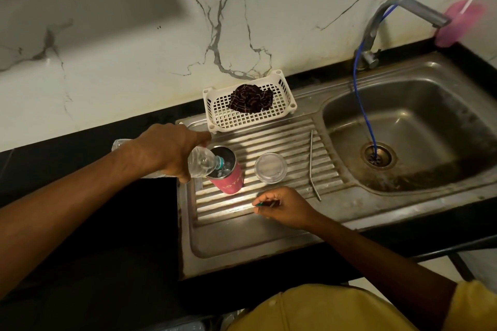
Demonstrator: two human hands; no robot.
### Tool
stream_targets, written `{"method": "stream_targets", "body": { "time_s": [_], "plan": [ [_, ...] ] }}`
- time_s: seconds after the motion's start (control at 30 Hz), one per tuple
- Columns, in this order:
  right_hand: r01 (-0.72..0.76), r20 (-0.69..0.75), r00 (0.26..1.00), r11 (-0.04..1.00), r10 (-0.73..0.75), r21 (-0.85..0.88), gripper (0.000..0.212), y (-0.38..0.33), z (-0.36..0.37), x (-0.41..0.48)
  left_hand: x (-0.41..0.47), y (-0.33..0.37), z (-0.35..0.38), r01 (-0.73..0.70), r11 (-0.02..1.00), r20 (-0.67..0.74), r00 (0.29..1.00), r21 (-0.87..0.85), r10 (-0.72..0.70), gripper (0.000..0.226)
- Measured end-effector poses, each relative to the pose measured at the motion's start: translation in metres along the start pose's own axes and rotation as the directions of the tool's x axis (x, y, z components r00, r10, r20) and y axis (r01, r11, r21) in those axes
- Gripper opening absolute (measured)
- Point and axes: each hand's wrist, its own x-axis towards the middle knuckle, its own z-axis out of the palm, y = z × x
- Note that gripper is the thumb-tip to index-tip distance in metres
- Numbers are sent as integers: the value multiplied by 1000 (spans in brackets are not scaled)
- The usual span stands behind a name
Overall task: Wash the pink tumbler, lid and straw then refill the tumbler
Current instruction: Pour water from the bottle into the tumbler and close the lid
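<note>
dim | glare on drainboard (255, 204) | edges bowed | corners soft

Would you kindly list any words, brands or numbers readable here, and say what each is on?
"LOTS": pale letters down the side of the pink tumbler, blurred; any further letters are unreadable.
Plastic bottle in the left hand: no legible label.
Small green item pinched in the right hand: too small to read.
Nothing else shows text.

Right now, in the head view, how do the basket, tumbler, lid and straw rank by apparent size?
1. Basket, clearly largest.
2. Tumbler.
3. Lid, a little smaller than the tumbler.
Straw: longer than the tumbler but very thin, so I leave it unranked.
</note>
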Motion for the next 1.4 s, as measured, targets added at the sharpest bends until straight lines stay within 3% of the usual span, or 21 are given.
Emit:
{"method": "stream_targets", "body": {
  "time_s": [0.9, 1.1, 1.23, 1.4],
  "plan": [
    [-36, 7, 999, 999, 36, 1, 12, -14, -1, 2, -10, -14, 6, 21, 1000, -110, 994, -23, -24, 69],
    [-27, -33, 999, 999, 28, 35, 13, -31, -9, 6, -21, -15, 37, 96, 965, -172, 975, -244, -141, 80],
    [-48, -54, 997, 999, 49, 10, 12, -42, -15, 8, -27, -10, 77, 89, 834, -248, 933, -544, -261, 78],
    [-80, -88, 993, 997, 81, 17, 17, -52, -18, 13, -19, 4, 121, 68, 709, -250, 909, -702, -334, 78]
  ]
}}
